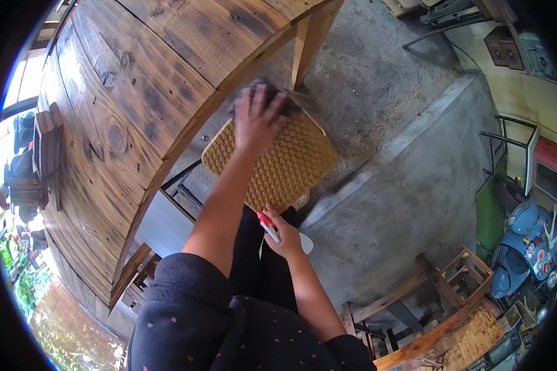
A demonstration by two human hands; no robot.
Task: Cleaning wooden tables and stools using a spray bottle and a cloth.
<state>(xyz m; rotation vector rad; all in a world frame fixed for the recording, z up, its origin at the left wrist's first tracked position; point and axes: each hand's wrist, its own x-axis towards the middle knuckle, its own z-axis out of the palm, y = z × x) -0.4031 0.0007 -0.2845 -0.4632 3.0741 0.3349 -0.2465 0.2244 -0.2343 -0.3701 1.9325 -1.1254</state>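
A tan woven seat (pixel 284 164) with rounded corners is in front of me, beside the wooden table's edge. My left hand (pixel 258 120) reaches over its far end, fingers spread and blurred by motion. Under those fingers is a dark cloth (pixel 286 105), smeared too, pressed against the seat's far edge. At the seat's near edge, my right hand (pixel 283 234) is closed around a slim red-and-white thing (pixel 267 224) shaped like a marker; its exact kind is unclear. The fingertips of that hand touch or nearly touch the woven rim.
A large plank table (pixel 124 80) fills the left side, with a wooden leg (pixel 308 46) beyond the seat. A raised concrete edge (pixel 384 154) crosses the floor to the right. Wooden frames (pixel 414 297) stand at lower right, near a blue scooter (pixel 526 247).
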